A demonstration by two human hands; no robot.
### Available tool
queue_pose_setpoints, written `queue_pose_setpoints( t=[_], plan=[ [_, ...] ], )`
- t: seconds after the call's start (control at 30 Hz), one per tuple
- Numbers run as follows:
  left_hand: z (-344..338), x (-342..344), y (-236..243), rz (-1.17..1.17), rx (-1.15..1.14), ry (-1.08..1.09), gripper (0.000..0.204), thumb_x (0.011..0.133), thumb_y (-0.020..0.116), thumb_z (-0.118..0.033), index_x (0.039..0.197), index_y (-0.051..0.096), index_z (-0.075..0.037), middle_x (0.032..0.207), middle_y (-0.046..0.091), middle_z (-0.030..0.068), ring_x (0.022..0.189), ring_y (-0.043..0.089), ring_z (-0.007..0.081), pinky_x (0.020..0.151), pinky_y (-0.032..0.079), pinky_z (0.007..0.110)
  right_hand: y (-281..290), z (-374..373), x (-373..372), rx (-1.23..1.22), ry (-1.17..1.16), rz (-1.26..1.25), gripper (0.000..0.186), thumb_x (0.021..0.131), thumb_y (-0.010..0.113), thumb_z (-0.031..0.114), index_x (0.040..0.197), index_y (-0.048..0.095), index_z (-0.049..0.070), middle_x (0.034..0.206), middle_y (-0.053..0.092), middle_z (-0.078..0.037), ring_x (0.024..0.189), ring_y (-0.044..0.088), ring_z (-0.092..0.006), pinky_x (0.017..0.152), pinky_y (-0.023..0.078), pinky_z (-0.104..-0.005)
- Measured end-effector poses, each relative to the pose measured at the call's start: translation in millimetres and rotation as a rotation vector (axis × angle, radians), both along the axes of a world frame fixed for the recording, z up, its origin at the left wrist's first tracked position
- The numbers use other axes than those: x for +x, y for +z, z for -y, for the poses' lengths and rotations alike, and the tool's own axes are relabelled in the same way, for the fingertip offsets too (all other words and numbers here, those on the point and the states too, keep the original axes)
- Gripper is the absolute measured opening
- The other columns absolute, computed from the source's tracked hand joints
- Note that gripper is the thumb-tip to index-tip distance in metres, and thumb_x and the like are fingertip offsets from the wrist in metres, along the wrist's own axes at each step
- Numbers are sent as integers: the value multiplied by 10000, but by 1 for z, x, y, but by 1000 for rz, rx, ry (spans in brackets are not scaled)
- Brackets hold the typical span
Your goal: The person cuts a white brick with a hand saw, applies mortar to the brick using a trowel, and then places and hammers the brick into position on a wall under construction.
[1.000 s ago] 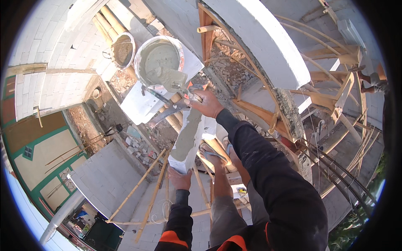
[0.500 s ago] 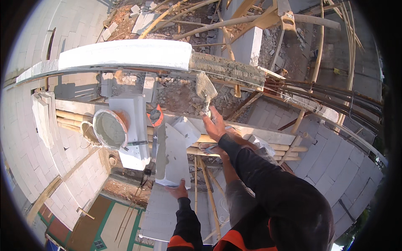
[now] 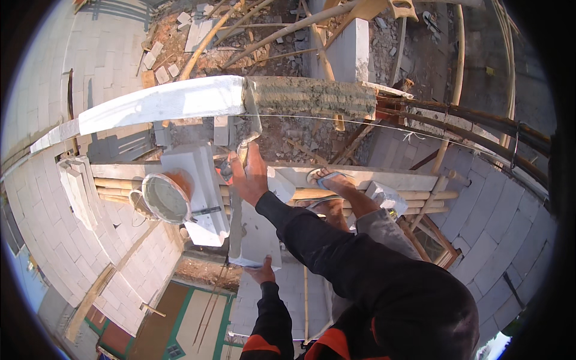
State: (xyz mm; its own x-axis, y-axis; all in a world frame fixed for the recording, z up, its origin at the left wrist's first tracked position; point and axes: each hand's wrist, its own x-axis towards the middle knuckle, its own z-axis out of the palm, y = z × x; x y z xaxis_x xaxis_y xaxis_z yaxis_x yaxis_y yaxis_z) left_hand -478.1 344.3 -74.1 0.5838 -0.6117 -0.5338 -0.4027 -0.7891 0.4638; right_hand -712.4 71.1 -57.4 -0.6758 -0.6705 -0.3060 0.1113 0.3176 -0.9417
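My right hand [image 3: 252,176] grips a trowel [image 3: 249,146] by its handle. The mortar-smeared blade stands up against the junction of a white block [image 3: 162,102] and a rough mortar strip [image 3: 306,96] atop the wall. My left hand [image 3: 261,270] holds the lower end of a white block [image 3: 252,231] with mortar along one side, lying below my right wrist. A bucket of grey mortar [image 3: 164,199] stands left of it on a white slab [image 3: 210,234]. An orange tool [image 3: 225,173] is partly hidden behind my right hand.
My sandalled foot [image 3: 336,183] rests on a bamboo-and-plank scaffold [image 3: 423,195]. Rusty rebar [image 3: 480,129] and a taut string run along the wall. Beyond lie rubble [image 3: 288,45], bamboo poles [image 3: 461,54] and a handsaw [image 3: 402,11]; block walls [image 3: 54,222] surround the space.
From half a second ago, my right hand and trowel have moved left to the white block's end on the wall. My left hand still holds its block. The view has turned since a second ago.
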Motion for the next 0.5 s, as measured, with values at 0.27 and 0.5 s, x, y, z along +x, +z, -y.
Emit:
queue_pose_setpoints(
  t=[0.27, 0.5],
  plan=[
    [1, 2, 4, 11, 51, 23, 964, 645, 844, -114, 1365, 240, 100, 1275, 447, 231, 1187, 484, 322, 1039, 400, 425, -4, -49, 41, 29, 135, 30, 478, 918, 588, 160, 1276, 372, -72, 1025, 547, -287, 950, 558, -486, 806, 457, -473],
    [3, -3, 14, -25, 24, -2, 1020, 660, 838, -151, 1385, 179, 137, 1297, 440, 255, 1204, 478, 333, 1041, 395, 415, -28, 3, 21, 125, 80, -100, 587, 939, 570, 178, 1377, 294, -99, 1173, 515, -329, 1074, 539, -484, 900, 444, -473]
  ],
)
